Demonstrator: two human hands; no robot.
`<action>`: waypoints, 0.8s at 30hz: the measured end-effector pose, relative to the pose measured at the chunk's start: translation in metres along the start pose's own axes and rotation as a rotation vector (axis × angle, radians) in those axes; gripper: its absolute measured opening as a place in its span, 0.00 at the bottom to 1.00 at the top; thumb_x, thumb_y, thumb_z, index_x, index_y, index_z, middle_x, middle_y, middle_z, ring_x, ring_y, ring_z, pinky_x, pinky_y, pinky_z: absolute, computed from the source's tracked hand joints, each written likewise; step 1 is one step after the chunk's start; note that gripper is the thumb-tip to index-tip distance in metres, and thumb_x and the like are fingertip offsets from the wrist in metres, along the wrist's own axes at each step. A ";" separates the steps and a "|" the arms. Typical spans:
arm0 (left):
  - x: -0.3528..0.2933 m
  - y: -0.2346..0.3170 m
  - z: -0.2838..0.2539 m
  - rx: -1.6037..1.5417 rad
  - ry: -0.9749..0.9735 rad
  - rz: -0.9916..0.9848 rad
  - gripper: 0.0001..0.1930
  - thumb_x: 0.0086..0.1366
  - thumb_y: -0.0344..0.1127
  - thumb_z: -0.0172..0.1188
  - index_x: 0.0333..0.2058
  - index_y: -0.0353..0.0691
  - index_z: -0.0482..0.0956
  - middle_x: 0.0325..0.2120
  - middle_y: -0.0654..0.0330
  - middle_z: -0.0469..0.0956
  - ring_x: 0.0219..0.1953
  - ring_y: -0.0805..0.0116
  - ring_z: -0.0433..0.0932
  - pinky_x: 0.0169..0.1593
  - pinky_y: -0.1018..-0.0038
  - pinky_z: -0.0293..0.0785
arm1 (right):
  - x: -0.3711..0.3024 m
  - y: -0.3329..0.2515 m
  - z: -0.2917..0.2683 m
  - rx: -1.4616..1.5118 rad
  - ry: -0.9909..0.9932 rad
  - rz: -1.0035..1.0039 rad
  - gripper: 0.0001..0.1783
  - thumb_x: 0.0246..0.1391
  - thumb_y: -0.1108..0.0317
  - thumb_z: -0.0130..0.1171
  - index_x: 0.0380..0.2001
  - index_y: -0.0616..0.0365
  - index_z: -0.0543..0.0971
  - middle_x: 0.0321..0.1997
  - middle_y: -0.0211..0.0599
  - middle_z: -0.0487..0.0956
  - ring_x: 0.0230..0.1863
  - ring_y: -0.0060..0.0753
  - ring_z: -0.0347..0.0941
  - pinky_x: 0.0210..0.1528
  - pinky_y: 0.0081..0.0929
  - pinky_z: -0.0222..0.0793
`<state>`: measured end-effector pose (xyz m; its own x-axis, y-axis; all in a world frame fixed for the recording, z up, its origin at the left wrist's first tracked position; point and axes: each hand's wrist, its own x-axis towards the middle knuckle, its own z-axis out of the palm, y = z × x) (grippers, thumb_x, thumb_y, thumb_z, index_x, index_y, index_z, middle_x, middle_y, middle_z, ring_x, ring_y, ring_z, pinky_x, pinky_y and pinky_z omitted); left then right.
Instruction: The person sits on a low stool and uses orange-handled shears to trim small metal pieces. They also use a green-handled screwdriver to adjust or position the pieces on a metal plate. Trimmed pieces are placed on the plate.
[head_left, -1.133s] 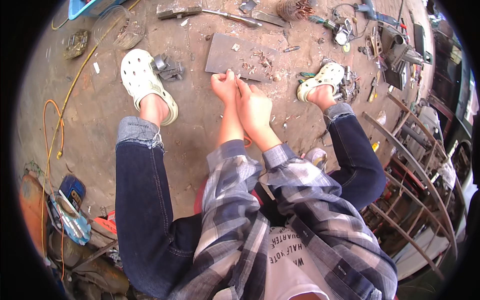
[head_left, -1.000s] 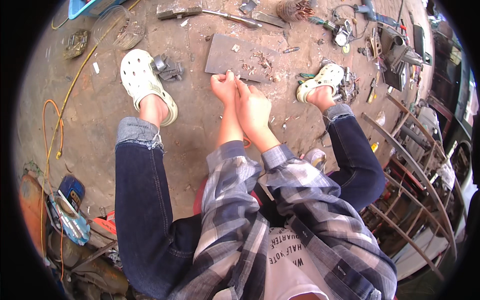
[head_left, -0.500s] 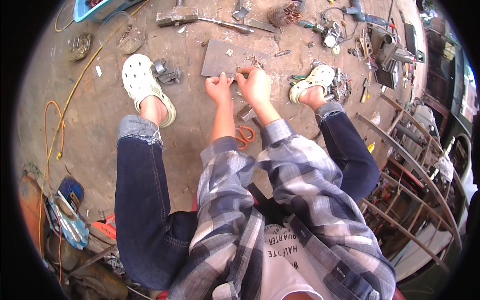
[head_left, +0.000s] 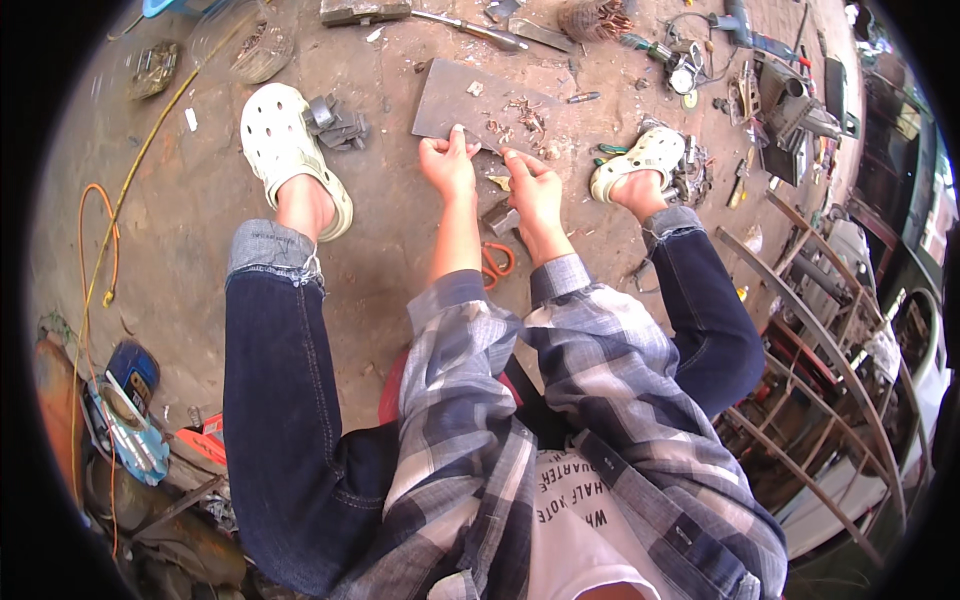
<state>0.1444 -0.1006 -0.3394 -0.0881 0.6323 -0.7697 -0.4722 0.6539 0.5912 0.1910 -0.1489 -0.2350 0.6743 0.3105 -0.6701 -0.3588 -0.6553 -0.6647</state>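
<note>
Between my spread feet, a flat grey metal plate (head_left: 445, 98) lies on the ground, with bits of reddish-brown scrap (head_left: 528, 118) scattered on its right part. My left hand (head_left: 447, 167) is closed in a pinch at the plate's near edge, thumb up. To its right my right hand (head_left: 535, 192) also pinches, its fingertips pointing at the left ones. Something thin and dark seems to run between the fingertips; it is too small to name. Beneath my wrists lie orange-handled scissors (head_left: 497, 264) and a metal block (head_left: 500, 216), both partly hidden by my right arm.
Dark metal pieces (head_left: 340, 128) lie beside my left shoe. A hammer (head_left: 365, 11), a bundle of copper-coloured wire (head_left: 596, 18), a pressure gauge (head_left: 682, 80) and a power tool (head_left: 745, 35) lie beyond the plate. At right stands a rusty metal frame (head_left: 815, 300); a yellow hose (head_left: 150, 157) runs at left.
My right hand has moved right and slightly nearer, opening a wider space between the hands. Both remain pinched. The view has shifted a little, and more of the plate's scrap shows.
</note>
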 end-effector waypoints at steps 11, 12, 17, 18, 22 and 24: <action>0.000 0.001 0.000 0.048 0.023 -0.016 0.15 0.60 0.26 0.60 0.25 0.37 0.59 0.21 0.59 0.69 0.18 0.73 0.72 0.22 0.76 0.78 | -0.025 -0.011 0.021 -0.871 0.172 -0.719 0.12 0.52 0.64 0.58 0.39 0.54 0.80 0.28 0.42 0.79 0.30 0.47 0.76 0.32 0.37 0.71; 0.001 0.001 0.000 0.044 0.032 -0.008 0.15 0.60 0.26 0.60 0.25 0.37 0.59 0.21 0.59 0.69 0.17 0.73 0.72 0.22 0.76 0.78 | -0.024 -0.011 0.021 -0.929 0.152 -0.788 0.12 0.52 0.64 0.58 0.40 0.54 0.80 0.29 0.41 0.79 0.31 0.47 0.76 0.33 0.38 0.71; -0.002 0.000 -0.002 0.158 0.043 0.121 0.14 0.59 0.28 0.61 0.25 0.37 0.62 0.21 0.62 0.68 0.17 0.74 0.71 0.19 0.78 0.74 | -0.029 0.006 -0.009 -0.774 0.214 -0.744 0.20 0.53 0.71 0.55 0.51 0.54 0.73 0.38 0.47 0.75 0.41 0.49 0.72 0.43 0.39 0.67; -0.002 -0.004 -0.006 0.276 0.068 0.210 0.14 0.59 0.28 0.62 0.24 0.37 0.62 0.21 0.62 0.68 0.18 0.74 0.71 0.20 0.77 0.74 | -0.028 0.015 -0.017 -0.786 0.241 -0.761 0.21 0.53 0.71 0.54 0.52 0.55 0.72 0.38 0.48 0.75 0.42 0.50 0.71 0.45 0.40 0.66; -0.021 0.013 0.004 0.738 0.039 0.609 0.10 0.54 0.28 0.63 0.28 0.36 0.68 0.25 0.59 0.68 0.26 0.65 0.71 0.33 0.68 0.71 | -0.029 0.045 -0.044 -0.844 0.370 -0.630 0.27 0.53 0.73 0.52 0.58 0.57 0.66 0.40 0.51 0.70 0.44 0.53 0.66 0.49 0.43 0.61; -0.026 0.027 -0.004 0.824 0.123 0.634 0.09 0.53 0.29 0.63 0.30 0.37 0.70 0.29 0.57 0.69 0.32 0.58 0.73 0.37 0.64 0.70 | -0.023 0.058 -0.051 -0.906 0.352 -0.637 0.28 0.53 0.73 0.52 0.59 0.57 0.64 0.39 0.50 0.70 0.43 0.53 0.65 0.49 0.43 0.61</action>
<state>0.1301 -0.1010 -0.3040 -0.2206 0.9420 -0.2531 0.4315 0.3269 0.8408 0.1878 -0.2295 -0.2410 0.7598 0.6458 -0.0756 0.6071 -0.7462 -0.2730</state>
